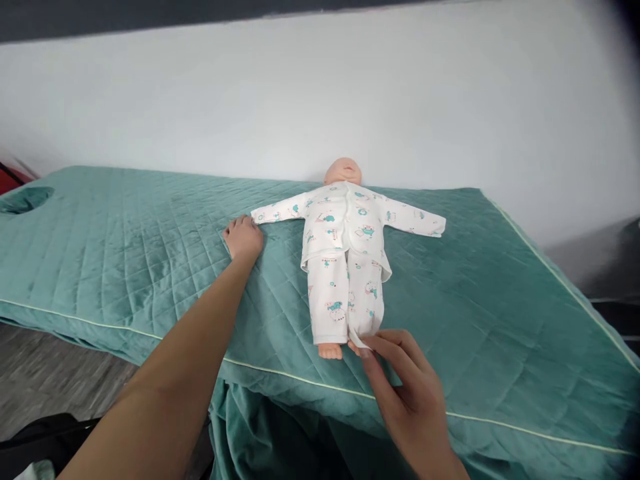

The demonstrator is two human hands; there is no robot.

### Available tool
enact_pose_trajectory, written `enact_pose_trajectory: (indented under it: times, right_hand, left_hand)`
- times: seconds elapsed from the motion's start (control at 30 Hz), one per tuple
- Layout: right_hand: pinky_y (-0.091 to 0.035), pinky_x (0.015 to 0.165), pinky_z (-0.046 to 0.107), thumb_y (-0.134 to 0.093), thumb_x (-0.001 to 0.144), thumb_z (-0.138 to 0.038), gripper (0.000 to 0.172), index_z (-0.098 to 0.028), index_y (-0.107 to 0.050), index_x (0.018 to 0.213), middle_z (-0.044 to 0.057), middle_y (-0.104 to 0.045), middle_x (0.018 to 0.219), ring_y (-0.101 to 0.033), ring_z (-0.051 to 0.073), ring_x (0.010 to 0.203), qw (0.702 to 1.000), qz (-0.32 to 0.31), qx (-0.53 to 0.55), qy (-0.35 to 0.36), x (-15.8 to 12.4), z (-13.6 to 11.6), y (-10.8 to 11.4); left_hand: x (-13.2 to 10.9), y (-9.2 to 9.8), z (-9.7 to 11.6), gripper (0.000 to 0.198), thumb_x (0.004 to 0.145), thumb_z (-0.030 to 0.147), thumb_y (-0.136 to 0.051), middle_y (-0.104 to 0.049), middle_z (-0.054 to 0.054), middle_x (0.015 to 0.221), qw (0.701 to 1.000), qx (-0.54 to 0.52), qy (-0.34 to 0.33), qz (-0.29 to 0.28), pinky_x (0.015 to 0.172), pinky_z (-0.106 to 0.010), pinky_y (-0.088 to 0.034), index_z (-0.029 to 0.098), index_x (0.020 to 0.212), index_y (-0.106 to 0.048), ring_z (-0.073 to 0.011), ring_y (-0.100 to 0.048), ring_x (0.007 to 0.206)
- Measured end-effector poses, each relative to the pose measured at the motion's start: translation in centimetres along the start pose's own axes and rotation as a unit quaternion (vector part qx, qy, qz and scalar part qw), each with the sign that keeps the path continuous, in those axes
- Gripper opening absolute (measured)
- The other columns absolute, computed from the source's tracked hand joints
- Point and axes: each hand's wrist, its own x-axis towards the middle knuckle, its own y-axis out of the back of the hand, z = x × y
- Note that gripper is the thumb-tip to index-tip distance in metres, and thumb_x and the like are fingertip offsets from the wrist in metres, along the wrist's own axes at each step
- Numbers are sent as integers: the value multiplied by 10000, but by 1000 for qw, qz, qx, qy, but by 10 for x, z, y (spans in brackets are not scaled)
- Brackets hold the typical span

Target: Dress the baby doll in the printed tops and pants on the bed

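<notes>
A baby doll lies on its back on a green quilted bed cover, its head by the wall. It wears a white printed top with both sleeves spread out and matching white trousers. My right hand pinches the hem of the trouser leg on the right of the picture, pulling it a little outward over the foot. Beside the end of the left-hand sleeve, my left hand rests on the cover with its fingers curled down; what is under them is hidden.
A white wall rises behind the bed. The bed has a round hole at the far left. Green fabric hangs below the near edge, and a dark item sits at the bottom left over the grey floor.
</notes>
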Motion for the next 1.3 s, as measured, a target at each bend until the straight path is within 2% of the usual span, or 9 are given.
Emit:
enact_pose_trajectory:
  times: [0.17, 0.4, 0.7, 0.83, 0.9, 1.0, 1.13, 1.2, 1.3]
  right_hand:
    - [-514, 772, 283, -595, 957, -166, 175, -257, -652, 1095, 33, -608, 1036, -627, 152, 933, 1000, 4, -20, -15, -14, 9, 1]
    - [-542, 782, 331, -562, 971, -297, 254, -235, -589, 1216, 88, -607, 1184, -622, 208, 1014, 989, 55, -73, -118, -39, 23, -7]
    - [-413, 616, 322, -563, 912, -394, 321, -215, -622, 1172, 52, -651, 869, -598, 252, 838, 949, -3, -198, -245, -20, 19, -18]
    - [-385, 610, 311, -547, 889, -353, 344, -205, -630, 1188, 53, -660, 866, -609, 252, 847, 943, -29, -195, -268, -15, 20, -16]
    - [-394, 628, 316, -552, 882, -362, 336, -210, -646, 1167, 40, -656, 829, -604, 236, 798, 950, -32, -165, -264, -18, 22, -13]
    - [-425, 654, 316, -549, 899, -391, 338, -218, -649, 1171, 15, -654, 795, -576, 191, 702, 962, -8, -70, -264, -27, 29, -13]
    - [-429, 622, 292, -554, 907, -419, 373, -194, -639, 1192, 15, -661, 801, -549, 161, 651, 964, 30, 4, -263, -37, 37, -17]
    - [-428, 619, 287, -565, 902, -421, 376, -187, -647, 1184, 16, -659, 794, -547, 160, 655, 968, 30, 4, -250, -38, 39, -18]
    - [-450, 638, 286, -553, 911, -408, 367, -187, -652, 1187, 27, -686, 858, -565, 154, 676, 972, 29, 18, -231, -36, 38, -15]
  left_hand:
    - [0, -2, -1, 429, 974, 262, -353, -610, -107, 1430, 1000, -7, -6, 9, 1108, -522, -363, 207, 1276, -653, -311, -498, 1343]
    - [1, -3, -2, 410, 969, 252, -367, -622, -124, 1406, 1000, -14, -4, 12, 1108, -540, -359, 208, 1251, -662, -316, -500, 1340]
    - [2, -1, -1, 377, 940, 207, -418, -639, -151, 1358, 998, -52, -4, 20, 1112, -583, -356, 200, 1227, -662, -346, -522, 1325]
    - [-8, 10, -6, 429, 881, 145, -484, -618, -164, 1373, 984, -171, 17, 45, 1142, -517, -384, 158, 1290, -614, -312, -529, 1337]
    - [-37, 23, -9, 452, 882, 139, -488, -585, -153, 1417, 966, -248, 16, 77, 1150, -440, -408, 141, 1326, -576, -265, -519, 1353]
    - [-118, 52, -8, 401, 949, 210, -482, -578, -102, 1414, 928, -354, -23, 110, 1119, -401, -451, 207, 1344, -549, -222, -525, 1338]
    - [-233, 91, 16, 302, 960, 198, -534, -547, -79, 1445, 910, -384, -149, 48, 1167, -468, -406, 255, 1250, -594, -227, -501, 1363]
    - [-265, 102, 34, 293, 946, 159, -544, -536, -84, 1460, 907, -347, -237, 14, 1162, -499, -412, 247, 1218, -606, -254, -434, 1422]
    - [-278, 106, 55, 268, 931, 141, -546, -526, -94, 1483, 919, -249, -304, -30, 1147, -560, -420, 226, 1173, -625, -307, -339, 1484]
